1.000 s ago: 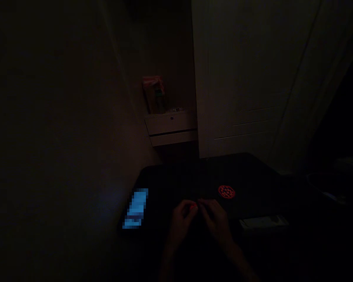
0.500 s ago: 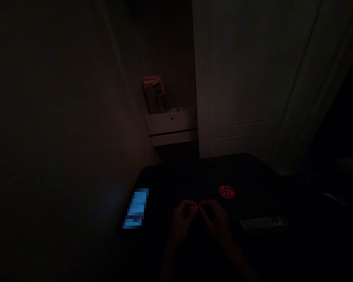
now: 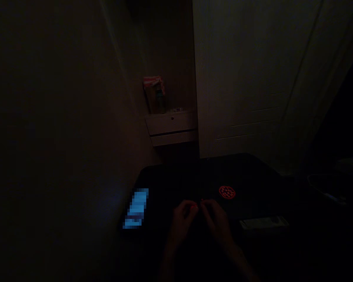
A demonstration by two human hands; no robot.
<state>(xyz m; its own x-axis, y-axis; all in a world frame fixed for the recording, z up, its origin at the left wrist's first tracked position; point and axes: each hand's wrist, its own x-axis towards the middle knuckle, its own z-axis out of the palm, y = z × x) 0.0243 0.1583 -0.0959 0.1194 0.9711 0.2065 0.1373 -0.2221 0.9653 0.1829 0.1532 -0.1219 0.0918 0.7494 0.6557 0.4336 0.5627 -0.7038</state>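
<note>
The scene is very dark. My left hand (image 3: 181, 217) is closed in a pinch, and a small red piece (image 3: 193, 206) shows at its fingertips, too small to name. Close beside it, my right hand (image 3: 217, 217) also has its fingertips pressed together; whatever they hold, if anything, is hidden. A tiny red spot (image 3: 202, 200) shows just at or beyond the right fingertips. Past that hand lies a round red-rimmed item (image 3: 227, 192), with small red bits across its dark middle. Both hands are over a dark tabletop (image 3: 176, 178), with a narrow gap between their fingertips.
A lit, blurred phone screen (image 3: 136, 208) is at the table's left side. To the right of my hands lies a pale flat packet (image 3: 264, 223). A thin cable (image 3: 320, 190) is farther right. Behind stand a drawer unit (image 3: 173, 124), a bag (image 3: 155, 95) and a pale panel (image 3: 238, 78).
My fingertips, which met half a second ago, are now slightly apart. The right hand has shifted a little to the right; the left has hardly moved.
</note>
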